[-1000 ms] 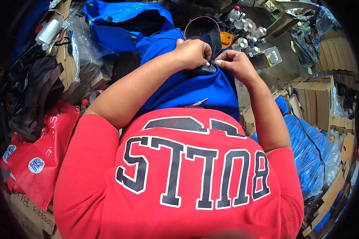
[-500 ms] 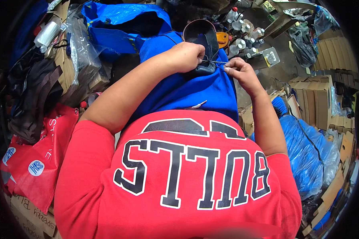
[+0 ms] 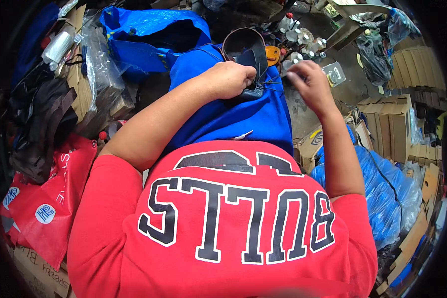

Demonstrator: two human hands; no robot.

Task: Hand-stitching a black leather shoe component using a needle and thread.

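A black leather piece (image 3: 253, 93), which looks like a shoe, rests on the blue cloth (image 3: 203, 114) over my lap. My left hand (image 3: 231, 79) is closed on its near left edge, knuckles up. From the leather a thin needle-like rod (image 3: 272, 82) sticks out to the right, with dark thread about it. My right hand (image 3: 312, 87) is raised just right of the rod's end, apart from the leather. Its fingers are curled with the thumb close to the forefinger; whatever they pinch is too small and blurred to name. Beyond the leather stands a brown band-like ring (image 3: 243, 31).
An orange-yellow object (image 3: 272, 54) and several capped bottles (image 3: 303, 39) stand beyond my hands. A blue bag (image 3: 154, 30) gapes at the far left, near plastic-wrapped cardboard (image 3: 104, 79). At right are cardboard boxes (image 3: 387, 124) and a blue plastic bundle (image 3: 372, 184); a red bag (image 3: 49, 193) lies left.
My right hand has let go of the rod and moved right and slightly up, away from the leather. My left hand keeps its grip on the leather.
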